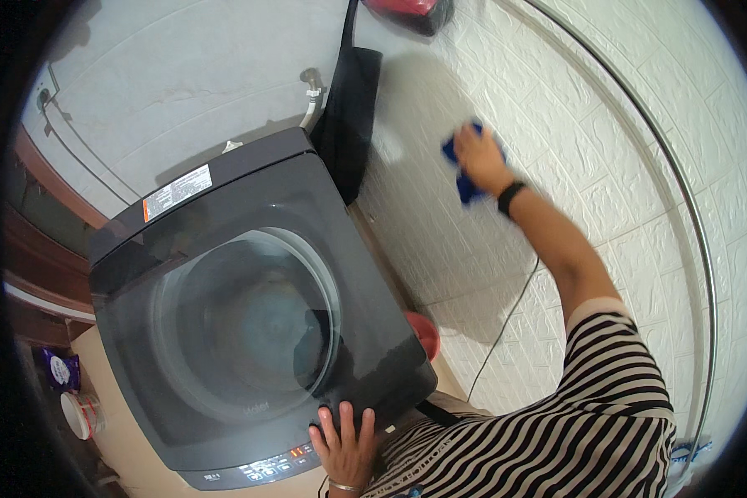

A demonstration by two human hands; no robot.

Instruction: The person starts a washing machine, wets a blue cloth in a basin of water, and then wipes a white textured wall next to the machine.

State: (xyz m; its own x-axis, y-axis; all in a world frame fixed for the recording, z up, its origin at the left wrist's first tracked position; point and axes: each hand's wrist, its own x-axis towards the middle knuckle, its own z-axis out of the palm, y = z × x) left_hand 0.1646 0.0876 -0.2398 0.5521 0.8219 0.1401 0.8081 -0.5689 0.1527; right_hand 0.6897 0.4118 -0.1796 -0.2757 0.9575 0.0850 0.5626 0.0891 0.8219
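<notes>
My right hand (480, 155) holds a dark blue cloth (469, 188) against the white brick-pattern wall (436, 249), with the arm stretched out and a black band at the wrist. Parts of the cloth show on both sides of the fingers, and the hand is slightly blurred. Flat on the front edge of a dark grey top-loading washing machine (373, 355) rests my left hand (345, 445), fingers spread, beside the lit control panel (274, 467). The machine's round glass lid (255, 330) is closed.
A black item (352, 124) hangs between machine and wall, near a tap (311, 78). A red container (424, 336) stands beside the machine. A thin cable (510, 311) runs along the wall; a metal rail (685, 180) curves at right. A lidded tub (78, 414) stands at lower left.
</notes>
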